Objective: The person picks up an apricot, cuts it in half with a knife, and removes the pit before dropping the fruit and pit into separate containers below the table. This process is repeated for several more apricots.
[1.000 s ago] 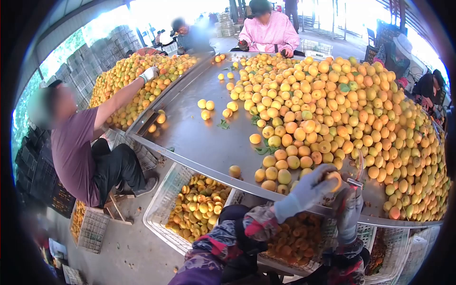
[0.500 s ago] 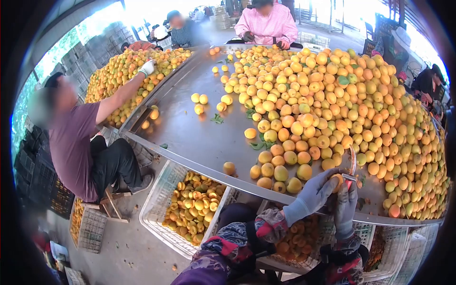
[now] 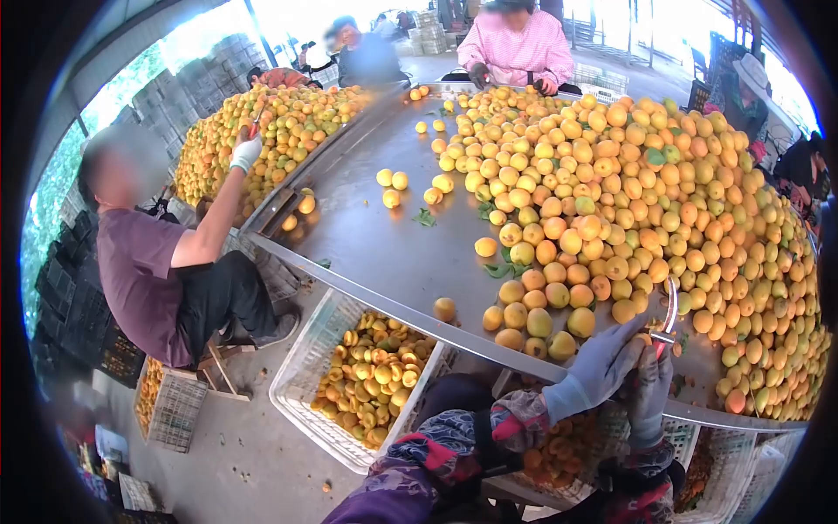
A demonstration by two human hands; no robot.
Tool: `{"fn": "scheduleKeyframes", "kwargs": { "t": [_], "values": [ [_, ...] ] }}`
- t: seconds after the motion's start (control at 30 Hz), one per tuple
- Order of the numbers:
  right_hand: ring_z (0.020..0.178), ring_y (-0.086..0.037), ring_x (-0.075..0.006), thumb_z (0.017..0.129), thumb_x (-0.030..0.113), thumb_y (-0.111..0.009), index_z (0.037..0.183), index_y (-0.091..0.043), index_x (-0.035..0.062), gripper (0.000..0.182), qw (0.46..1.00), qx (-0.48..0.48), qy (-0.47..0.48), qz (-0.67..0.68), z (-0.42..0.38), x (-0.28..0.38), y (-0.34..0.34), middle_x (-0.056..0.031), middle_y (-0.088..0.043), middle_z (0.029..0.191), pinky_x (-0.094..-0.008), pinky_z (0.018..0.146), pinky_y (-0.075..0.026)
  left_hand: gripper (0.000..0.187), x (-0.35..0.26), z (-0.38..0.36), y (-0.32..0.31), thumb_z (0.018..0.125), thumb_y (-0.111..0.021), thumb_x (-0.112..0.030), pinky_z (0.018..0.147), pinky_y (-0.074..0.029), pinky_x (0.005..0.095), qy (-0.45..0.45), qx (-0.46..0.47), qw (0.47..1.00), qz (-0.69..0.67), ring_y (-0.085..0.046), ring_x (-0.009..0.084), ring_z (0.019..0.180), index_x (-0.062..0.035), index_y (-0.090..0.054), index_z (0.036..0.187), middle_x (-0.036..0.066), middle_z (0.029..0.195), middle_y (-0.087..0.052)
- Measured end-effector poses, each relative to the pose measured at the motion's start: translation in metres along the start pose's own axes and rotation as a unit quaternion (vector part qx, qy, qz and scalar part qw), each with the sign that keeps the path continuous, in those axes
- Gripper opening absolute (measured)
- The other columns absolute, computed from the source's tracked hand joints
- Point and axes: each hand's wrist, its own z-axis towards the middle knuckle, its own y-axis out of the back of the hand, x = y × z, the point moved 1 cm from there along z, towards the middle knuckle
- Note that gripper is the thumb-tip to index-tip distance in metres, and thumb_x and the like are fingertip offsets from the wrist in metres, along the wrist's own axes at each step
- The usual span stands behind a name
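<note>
My left hand (image 3: pixel 602 368), in a grey-blue glove, is closed with fingertips pinched around an apricot (image 3: pixel 644 339), mostly hidden by the fingers. Close against it, my gloved right hand (image 3: pixel 648 397) grips a knife (image 3: pixel 671 306) by its red handle. The knife's curved blade points up, with a metal crosspiece at its base. Both hands meet above the near edge of a metal table (image 3: pixel 367 253). Just beyond them lies a large heap of whole apricots (image 3: pixel 602 192).
Below the table edge stands a white crate (image 3: pixel 301 384) of halved apricots (image 3: pixel 375 375); more crates (image 3: pixel 716 463) sit underneath. A seated co-worker (image 3: pixel 148 271) at left reaches toward another apricot heap (image 3: pixel 288 131). A person in pink (image 3: pixel 519 48) works across the table.
The view has shifted, so the scene sits further right. Less of the apricot shows between my hands. The left co-worker's forearm has bent upward, and something red shows in that hand.
</note>
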Motion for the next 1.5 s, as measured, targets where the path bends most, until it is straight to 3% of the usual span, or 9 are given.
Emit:
{"fn": "scheduleKeyframes", "kwargs": {
  "t": [0.1,0.23,0.3,0.33,0.43,0.8,1.17,1.33,1.5],
  "values": [
    [0.091,-0.052,-0.0097,0.094,0.027,-0.052,0.117,-0.051,0.0014,0.035,0.996,0.026,-0.068,-0.05,0.001,-0.001,0.008,-0.0038,-0.057,0.103,-0.0243,0.079,-0.043,0.041,0.003,-0.001,-0.001,0.095,-0.046,-0.017,0.088,-0.044,0.0342,0.009,-0.001,0.999,-0.032,-0.057,0.0329,0.103,0.0001,-0.042,0.131,0.021,0.113,-0.057],
    [0.093,-0.051,-0.0087,0.094,0.031,-0.053,0.116,-0.052,0.0017,0.037,0.998,0.033,0.001,-0.051,0.004,-0.013,0.014,-0.0034,-0.057,0.105,-0.0241,0.081,-0.042,0.041,0.001,-0.001,-0.002,0.095,-0.045,-0.019,0.089,-0.043,0.035,0.019,0.008,0.999,-0.043,-0.056,0.033,0.106,-0.0008,-0.042,0.132,0.02,0.114,-0.058],
    [0.079,-0.053,-0.0062,0.093,0.037,-0.053,0.111,-0.053,0.0031,0.038,0.998,0.011,-0.038,-0.054,0.003,-0.007,0.009,-0.0011,-0.059,0.093,-0.0206,0.068,-0.044,0.041,0.001,0.0,0.0,0.096,-0.044,-0.021,0.09,-0.043,0.0354,0.021,0.008,0.999,-0.033,-0.056,0.0331,0.106,-0.0018,-0.042,0.132,0.02,0.114,-0.058],
    [0.059,-0.05,-0.0035,0.092,0.04,-0.052,0.103,-0.054,0.0052,0.037,0.997,0.031,-0.065,-0.017,0.0,0.0,0.005,0.0025,-0.056,0.075,-0.0175,0.05,-0.038,0.041,0.001,0.0,0.0,0.096,-0.044,-0.022,0.09,-0.043,0.0355,0.019,0.011,0.999,-0.027,-0.056,0.0335,0.106,-0.0022,-0.043,0.132,0.02,0.114,-0.058],
    [0.046,-0.043,-0.0023,0.091,0.041,-0.053,0.097,-0.054,0.0075,0.034,0.999,-0.019,-0.034,0.001,0.0,0.004,-0.012,0.0049,-0.05,0.063,-0.0169,0.04,-0.029,0.041,0.002,-0.001,0.001,0.096,-0.044,-0.022,0.089,-0.043,0.0352,0.019,0.011,0.999,-0.025,-0.056,0.0334,0.105,-0.0027,-0.043,0.132,0.02,0.114,-0.058],
    [0.064,-0.046,-0.0016,0.093,0.038,-0.051,0.096,-0.055,0.0059,0.033,0.993,0.005,-0.003,-0.12,0.006,-0.019,0.018,0.0047,-0.053,0.078,-0.0169,0.055,-0.036,0.037,0.005,-0.001,-0.003,0.098,-0.04,-0.017,0.088,-0.044,0.0302,0.065,0.025,0.993,-0.099,-0.058,0.0238,0.105,-0.0015,-0.043,0.131,0.018,0.111,-0.06],
    [0.055,-0.049,-0.0024,0.093,0.039,-0.051,0.101,-0.054,0.0063,0.034,0.996,0.007,-0.09,0.004,0.003,0.007,-0.006,0.0022,-0.056,0.077,-0.0162,0.043,-0.034,0.04,-0.002,-0.001,-0.001,0.095,-0.043,-0.021,0.082,-0.044,0.0381,-0.016,-0.003,0.999,0.031,-0.056,0.0366,0.096,-0.0044,-0.043,0.132,0.019,0.108,-0.058],
    [0.065,-0.049,-0.0031,0.094,0.035,-0.052,0.099,-0.055,0.0056,0.03,0.996,-0.091,-0.011,-0.008,-0.001,0.011,-0.024,0.0025,-0.056,0.079,-0.0181,0.055,-0.039,0.038,0.003,-0.002,-0.009,0.095,-0.044,-0.02,0.086,-0.044,0.037,-0.002,-0.014,1.0,-0.008,-0.056,0.0354,0.101,-0.0035,-0.045,0.129,0.019,0.112,-0.058],
    [0.076,-0.048,-0.0041,0.094,0.031,-0.052,0.096,-0.055,0.0047,0.026,0.998,-0.044,0.028,-0.02,0.002,-0.002,-0.006,0.0024,-0.056,0.086,-0.0203,0.068,-0.04,0.036,0.01,-0.004,-0.016,0.096,-0.044,-0.019,0.089,-0.044,0.0336,0.014,-0.041,0.998,-0.049,-0.057,0.0273,0.107,-0.0025,-0.047,0.127,0.017,0.116,-0.058]
  ]
}}
